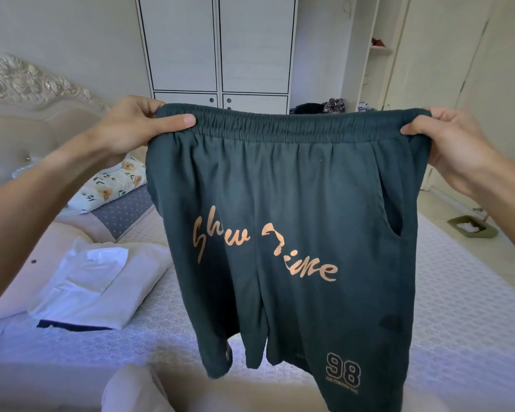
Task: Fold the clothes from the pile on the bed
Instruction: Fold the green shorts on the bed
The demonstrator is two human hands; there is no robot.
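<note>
Fingers and thumb of the left hand (pixel 131 126) are curled round the left end of the elastic waistband of the dark green shorts (pixel 295 233); those of the right hand (pixel 452 144) are closed on the opposite end in the same manner. The shorts are held up in the air between the two hands, waistband stretched level, legs hanging down over the bed (pixel 464 307). Orange script lettering is seen across the front, and the number 98 is printed near the hem of one leg. A side pocket opening is noted near the right hand. A folded white garment (pixel 101 281) is laid flat on the bed to the left, apart from the shorts. A floral pillow (pixel 113 185) is seen near the headboard (pixel 27 114). A white wardrobe (pixel 217 46) is noted behind.
</note>
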